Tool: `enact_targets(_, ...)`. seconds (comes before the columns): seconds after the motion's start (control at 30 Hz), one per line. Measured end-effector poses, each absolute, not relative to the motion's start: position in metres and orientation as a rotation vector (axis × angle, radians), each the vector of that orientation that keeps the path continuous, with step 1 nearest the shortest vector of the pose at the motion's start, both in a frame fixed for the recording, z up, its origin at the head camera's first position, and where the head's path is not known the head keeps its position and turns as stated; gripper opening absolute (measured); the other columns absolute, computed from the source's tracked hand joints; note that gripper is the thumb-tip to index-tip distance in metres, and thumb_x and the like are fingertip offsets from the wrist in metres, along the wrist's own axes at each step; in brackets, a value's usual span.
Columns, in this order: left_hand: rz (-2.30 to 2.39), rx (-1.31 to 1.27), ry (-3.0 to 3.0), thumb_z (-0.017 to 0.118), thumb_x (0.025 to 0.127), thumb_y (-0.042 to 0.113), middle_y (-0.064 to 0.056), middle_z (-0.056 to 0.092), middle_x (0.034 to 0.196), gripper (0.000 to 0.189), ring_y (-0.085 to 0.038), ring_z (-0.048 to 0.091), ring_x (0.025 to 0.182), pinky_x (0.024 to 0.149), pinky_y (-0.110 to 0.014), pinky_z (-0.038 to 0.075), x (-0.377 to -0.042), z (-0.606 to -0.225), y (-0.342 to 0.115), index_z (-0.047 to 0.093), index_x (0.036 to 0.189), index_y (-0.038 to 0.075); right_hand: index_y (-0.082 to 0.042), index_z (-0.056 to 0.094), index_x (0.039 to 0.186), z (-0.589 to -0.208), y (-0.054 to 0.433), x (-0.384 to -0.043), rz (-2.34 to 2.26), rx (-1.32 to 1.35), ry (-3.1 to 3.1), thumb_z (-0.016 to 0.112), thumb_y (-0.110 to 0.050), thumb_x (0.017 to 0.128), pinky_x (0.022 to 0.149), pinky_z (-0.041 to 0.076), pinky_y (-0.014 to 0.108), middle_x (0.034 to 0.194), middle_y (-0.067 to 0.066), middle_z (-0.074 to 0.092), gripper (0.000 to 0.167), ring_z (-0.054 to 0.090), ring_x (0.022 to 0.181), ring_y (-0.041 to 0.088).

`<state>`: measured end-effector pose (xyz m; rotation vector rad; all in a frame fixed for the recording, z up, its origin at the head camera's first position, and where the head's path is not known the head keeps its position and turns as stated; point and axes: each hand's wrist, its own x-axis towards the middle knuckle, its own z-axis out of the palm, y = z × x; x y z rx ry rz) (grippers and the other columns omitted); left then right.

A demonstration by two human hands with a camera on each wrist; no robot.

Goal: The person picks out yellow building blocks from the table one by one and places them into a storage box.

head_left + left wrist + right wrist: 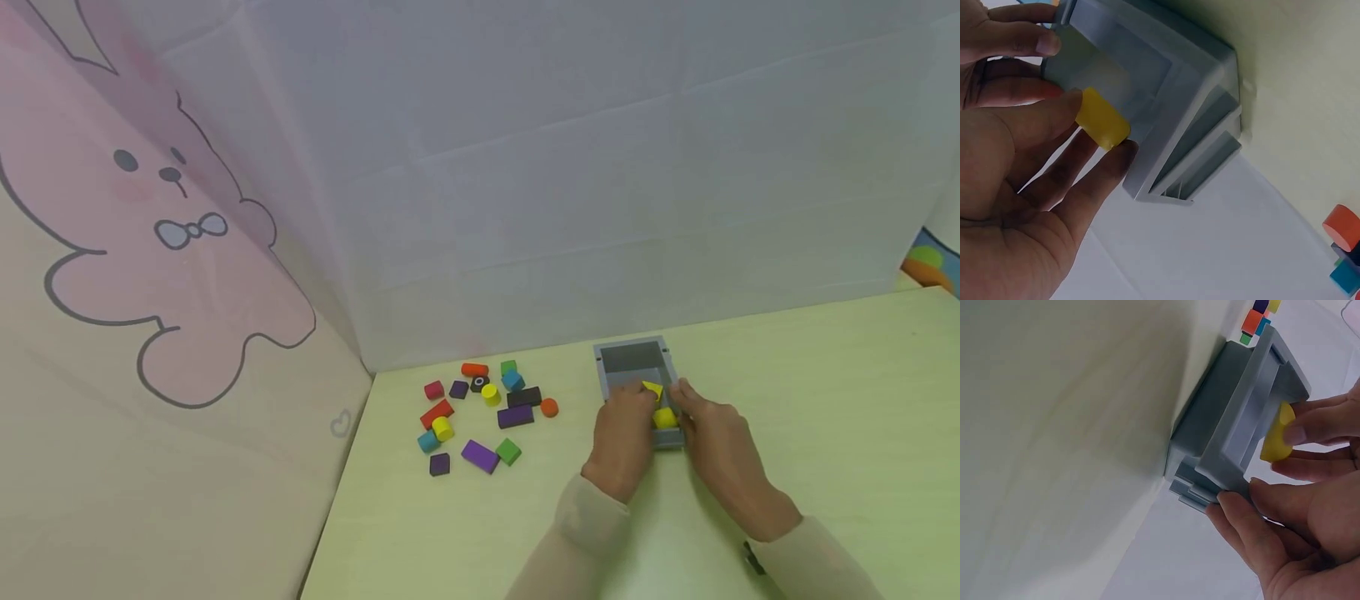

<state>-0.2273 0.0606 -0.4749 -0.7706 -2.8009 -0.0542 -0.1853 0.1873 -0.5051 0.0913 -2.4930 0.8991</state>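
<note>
My left hand pinches a yellow block between thumb and finger over the mouth of a grey plastic box. Two yellow patches show by the fingers in the head view; whether they are one block or two, I cannot tell. At the box's near right corner, my right hand grips the rim, its fingers outside the wall in the right wrist view. The box has a raised rim and stepped ledges at one end. Part of its inside is hidden behind the left hand.
Left of the box lie several loose blocks, among them a purple block, a green block, a black block and an orange round block. A pale curtain hangs behind the light table.
</note>
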Motion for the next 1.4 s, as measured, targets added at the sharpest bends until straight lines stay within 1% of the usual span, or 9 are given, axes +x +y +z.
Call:
enact_targets(0.1, -0.025, -0.766, -2.823, 0.082, 0.092, 0.013, 0.011, 0.073, 0.102, 0.014, -0.006, 0.063, 0.085, 0.066, -0.017, 0.053, -0.227, -0.477, 0.063, 0.083, 0.099, 0.025, 0.015, 0.068, 0.124, -0.504, 0.188, -0.185, 0.904, 0.091, -2.495, 0.073, 0.018, 0.083, 0.046, 0.051, 0.044, 0.127, 0.036, 0.064, 0.041, 0.07, 0.067, 0.048)
enact_targets(0.2, 0.016, -0.754, -2.834, 0.081, 0.092, 0.015, 0.011, 0.074, 0.101, 0.013, -0.006, 0.063, 0.085, 0.065, -0.018, 0.053, -0.226, -0.48, 0.065, 0.083, 0.099, 0.026, 0.015, 0.067, 0.125, -0.503, 0.188, -0.185, 0.907, 0.093, -2.503, 0.073, 0.018, 0.084, 0.045, 0.046, 0.037, 0.127, 0.036, 0.063, 0.041, 0.07, 0.065, 0.044)
enact_targets(0.27, 0.048, -0.745, -2.838, 0.082, 0.092, 0.015, 0.011, 0.074, 0.102, 0.014, -0.006, 0.064, 0.085, 0.067, -0.018, 0.054, -0.226, -0.481, 0.066, 0.083, 0.1, 0.026, 0.016, 0.067, 0.125, -0.502, 0.188, -0.185, 0.909, 0.092, -2.51, 0.073, 0.018, 0.084, 0.044, 0.041, 0.033, 0.128, 0.036, 0.062, 0.042, 0.068, 0.061, 0.037)
enact_targets(0.37, 0.088, -0.731, -2.842, 0.083, 0.092, 0.016, 0.011, 0.074, 0.103, 0.015, -0.006, 0.064, 0.087, 0.069, -0.017, 0.055, -0.224, -0.482, 0.067, 0.084, 0.102, 0.027, 0.016, 0.066, 0.126, -0.501, 0.188, -0.184, 0.907, 0.092, -2.514, 0.073, 0.017, 0.084, 0.044, 0.04, 0.032, 0.128, 0.036, 0.063, 0.042, 0.066, 0.059, 0.033)
enact_targets(0.7, 0.11, -0.718, -2.84, 0.084, 0.09, 0.014, 0.01, 0.074, 0.103, 0.018, -0.007, 0.065, 0.087, 0.069, -0.019, 0.056, -0.224, -0.483, 0.07, 0.084, 0.103, 0.027, 0.016, 0.066, 0.127, -0.501, 0.188, -0.183, 0.91, 0.092, -2.516, 0.074, 0.017, 0.084, 0.045, 0.039, 0.031, 0.127, 0.037, 0.063, 0.043, 0.067, 0.06, 0.033)
enact_targets(0.87, 0.133, -0.711, -2.85, 0.085, 0.089, 0.014, 0.01, 0.074, 0.101, 0.017, -0.007, 0.065, 0.086, 0.07, -0.02, 0.057, -0.227, -0.485, 0.072, 0.083, 0.1, 0.027, 0.015, 0.066, 0.128, -0.5, 0.189, -0.183, 0.915, 0.08, -2.525, 0.073, 0.016, 0.085, 0.046, 0.047, 0.04, 0.128, 0.036, 0.063, 0.043, 0.069, 0.065, 0.044)
enact_targets(0.97, 0.144, -0.707, -2.853, 0.085, 0.089, 0.014, 0.01, 0.074, 0.101, 0.016, -0.006, 0.065, 0.086, 0.07, -0.02, 0.057, -0.227, -0.486, 0.073, 0.083, 0.099, 0.027, 0.015, 0.065, 0.128, -0.499, 0.189, -0.183, 0.916, 0.072, -2.535, 0.073, 0.016, 0.086, 0.048, 0.05, 0.045, 0.129, 0.036, 0.062, 0.043, 0.069, 0.067, 0.046)
enact_targets(1.23, 0.166, -0.695, -2.862, 0.083, 0.091, 0.016, 0.01, 0.073, 0.101, 0.013, -0.005, 0.064, 0.088, 0.071, -0.019, 0.057, -0.227, -0.485, 0.075, 0.084, 0.099, 0.026, 0.015, 0.065, 0.127, -0.5, 0.189, -0.183, 0.899, 0.08, -2.514, 0.074, 0.017, 0.085, 0.048, 0.051, 0.045, 0.127, 0.036, 0.063, 0.044, 0.07, 0.069, 0.047)
enact_targets(1.4, 0.176, -0.694, -2.888, 0.084, 0.09, 0.016, 0.01, 0.073, 0.102, 0.014, -0.005, 0.063, 0.089, 0.073, -0.018, 0.057, -0.228, -0.486, 0.076, 0.084, 0.1, 0.027, 0.014, 0.067, 0.126, -0.503, 0.188, -0.184, 0.896, 0.082, -2.492, 0.074, 0.017, 0.084, 0.051, 0.055, 0.052, 0.127, 0.035, 0.064, 0.043, 0.069, 0.073, 0.053)
